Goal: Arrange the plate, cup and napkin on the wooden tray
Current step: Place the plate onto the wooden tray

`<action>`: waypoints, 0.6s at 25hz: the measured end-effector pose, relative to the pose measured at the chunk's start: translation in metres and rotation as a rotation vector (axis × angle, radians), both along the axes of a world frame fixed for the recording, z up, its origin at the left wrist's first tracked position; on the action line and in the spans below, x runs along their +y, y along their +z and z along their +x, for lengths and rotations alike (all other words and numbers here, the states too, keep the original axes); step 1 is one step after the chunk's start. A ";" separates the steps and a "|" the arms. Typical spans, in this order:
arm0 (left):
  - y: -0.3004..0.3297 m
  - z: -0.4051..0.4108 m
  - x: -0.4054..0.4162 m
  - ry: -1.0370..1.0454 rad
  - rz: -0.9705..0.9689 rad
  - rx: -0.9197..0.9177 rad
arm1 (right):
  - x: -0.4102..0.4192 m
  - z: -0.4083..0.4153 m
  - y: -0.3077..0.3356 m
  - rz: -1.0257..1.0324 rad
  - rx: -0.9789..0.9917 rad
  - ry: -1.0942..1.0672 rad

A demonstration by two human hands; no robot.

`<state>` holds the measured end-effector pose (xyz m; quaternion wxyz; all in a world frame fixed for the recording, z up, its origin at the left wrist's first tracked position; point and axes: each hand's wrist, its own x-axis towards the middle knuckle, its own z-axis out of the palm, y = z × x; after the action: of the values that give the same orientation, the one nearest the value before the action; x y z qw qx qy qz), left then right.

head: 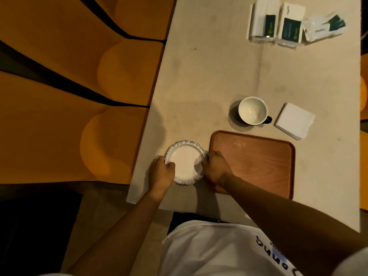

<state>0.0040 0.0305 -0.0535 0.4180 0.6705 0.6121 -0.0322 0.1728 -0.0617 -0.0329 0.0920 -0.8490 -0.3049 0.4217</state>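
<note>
A small white plate (186,161) with a blue scalloped rim lies on the table, just left of the wooden tray (256,162). My left hand (162,172) grips the plate's left edge, and my right hand (216,168) grips its right edge, its wrist over the tray's left side. The tray holds nothing. A cup (253,110), white inside with a dark handle, stands upright beyond the tray. To the cup's right lies a folded white napkin (294,120).
The beige table (209,76) has its left edge close to the plate. Packs of white napkins (278,22) lie at the far right end. Orange padded seating (69,96) runs along the left. My white shirt (219,251) is at the near edge.
</note>
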 end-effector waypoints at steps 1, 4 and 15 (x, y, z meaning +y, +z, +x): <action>0.002 0.001 -0.001 0.001 0.003 0.008 | -0.002 0.001 -0.002 0.016 -0.002 -0.029; 0.010 0.006 -0.001 0.023 0.037 -0.003 | -0.006 0.006 0.001 0.108 0.037 -0.119; 0.027 0.098 -0.023 -0.039 0.010 -0.044 | -0.052 0.089 0.008 0.211 -0.062 -0.290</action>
<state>0.1022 0.0074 -0.0267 0.4274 0.6851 0.5895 -0.0224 0.2614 -0.1134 -0.0250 0.2311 -0.8822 -0.2246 0.3432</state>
